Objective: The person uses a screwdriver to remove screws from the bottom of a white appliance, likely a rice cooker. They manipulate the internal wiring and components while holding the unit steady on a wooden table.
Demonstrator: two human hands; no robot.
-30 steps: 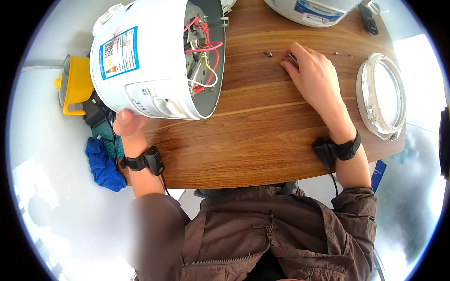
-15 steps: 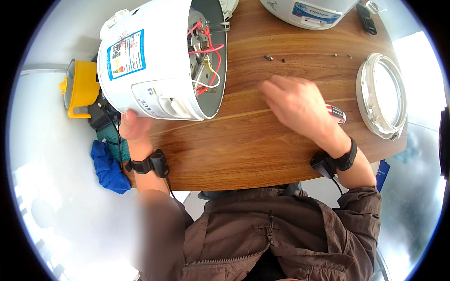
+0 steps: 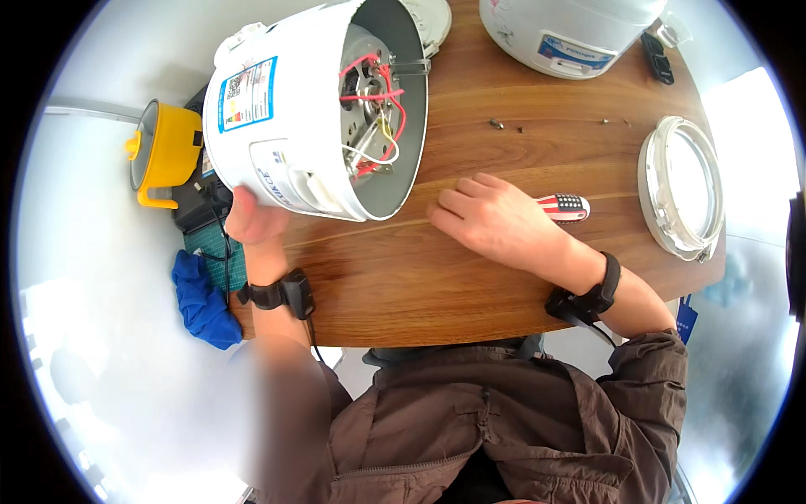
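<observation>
My left hand (image 3: 256,220) grips the lower left of a white cylindrical appliance body (image 3: 294,126), tipped on its side with its open end facing right and red and white wires (image 3: 382,118) exposed inside. Below that opening, my right hand (image 3: 487,218) is closed with fingers curled, palm down. A red, white and dark patterned tool handle (image 3: 561,207) sticks out rightward from under it; the tool's other end is hidden by the hand. A few small metal bits (image 3: 497,124) lie on the wooden table (image 3: 453,302) beyond my right hand.
A white lid ring (image 3: 680,186) lies at the right. Another white appliance (image 3: 537,25) and a black object (image 3: 657,59) are at the back. Leftward are a yellow pot (image 3: 172,143), blue cloth (image 3: 206,302), green mat (image 3: 218,269) and black cables (image 3: 222,223).
My right hand has moved from the small metal bits down and left toward the appliance, the patterned handle now visible and moving with it. My left hand still grips the appliance.
</observation>
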